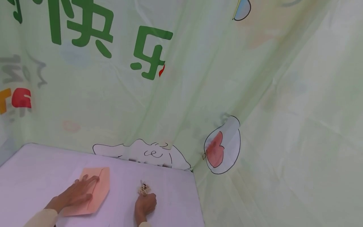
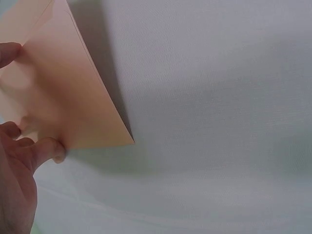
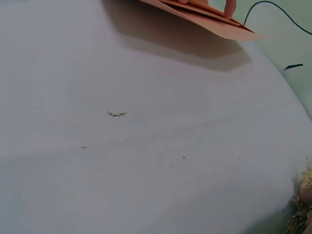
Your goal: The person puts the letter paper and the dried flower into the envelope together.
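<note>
A salmon-pink paper envelope (image 1: 103, 186) lies at the left of the white table. My left hand (image 1: 74, 193) rests on it with fingers spread; in the left wrist view a fingertip touches the flap and the thumb meets the lower edge. One side of the envelope (image 2: 73, 97) stands slightly off the surface and casts a shadow. Right of it, my right hand (image 1: 146, 204) grips a small bunch of dried flowers (image 1: 144, 188), pale heads pointing away from me. Only a bit of the bunch (image 3: 298, 219) shows in the right wrist view; its stems are mostly hidden.
A few tiny plant scraps (image 3: 117, 114) lie on the white tabletop (image 1: 122, 189) between the hands. A pale green printed cloth (image 1: 119, 104) hangs along the table's back edge, and another stretch (image 1: 283, 157) runs down its right side.
</note>
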A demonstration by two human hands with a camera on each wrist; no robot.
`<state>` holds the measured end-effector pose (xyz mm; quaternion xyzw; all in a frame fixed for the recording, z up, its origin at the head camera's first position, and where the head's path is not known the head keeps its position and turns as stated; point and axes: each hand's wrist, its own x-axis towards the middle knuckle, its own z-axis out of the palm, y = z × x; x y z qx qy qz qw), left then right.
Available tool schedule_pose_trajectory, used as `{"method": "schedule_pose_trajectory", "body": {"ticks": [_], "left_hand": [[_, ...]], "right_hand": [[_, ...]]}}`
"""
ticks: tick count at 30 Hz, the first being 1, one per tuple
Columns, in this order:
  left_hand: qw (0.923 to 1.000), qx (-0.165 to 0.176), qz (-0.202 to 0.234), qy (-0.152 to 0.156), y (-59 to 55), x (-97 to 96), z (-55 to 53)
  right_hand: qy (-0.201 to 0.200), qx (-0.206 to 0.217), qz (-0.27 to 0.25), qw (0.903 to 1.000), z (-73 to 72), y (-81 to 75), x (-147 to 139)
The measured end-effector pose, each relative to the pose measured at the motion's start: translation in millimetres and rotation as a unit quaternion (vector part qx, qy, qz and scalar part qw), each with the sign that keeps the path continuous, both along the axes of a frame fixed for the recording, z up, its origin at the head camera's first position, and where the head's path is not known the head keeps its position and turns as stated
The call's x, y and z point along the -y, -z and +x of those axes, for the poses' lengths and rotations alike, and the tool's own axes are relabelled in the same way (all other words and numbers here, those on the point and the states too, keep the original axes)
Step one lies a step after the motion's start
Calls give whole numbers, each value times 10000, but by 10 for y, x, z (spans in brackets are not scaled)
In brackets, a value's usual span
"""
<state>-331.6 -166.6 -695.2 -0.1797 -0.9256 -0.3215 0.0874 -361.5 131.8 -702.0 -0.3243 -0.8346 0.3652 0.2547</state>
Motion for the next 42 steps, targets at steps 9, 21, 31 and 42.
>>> {"method": "schedule_pose_trajectory", "body": {"ticks": [9, 21, 31, 42], "left_hand": [[9997, -172, -162, 10, -48, 53, -73], [9997, 246, 22, -1, 49, 223, 53], [9981, 594, -34, -138, 83, 199, 114], [9998, 164, -101, -41, 150, 99, 4]], "right_hand": [[-567, -761, -1182, 9884, -24, -489, 413], [-1128, -404, -1293, 9843, 99, -631, 1448], [-1432, 144, -548, 9881, 136, -444, 1648], [-1243, -127, 450, 9911, 56, -240, 1654]]}}
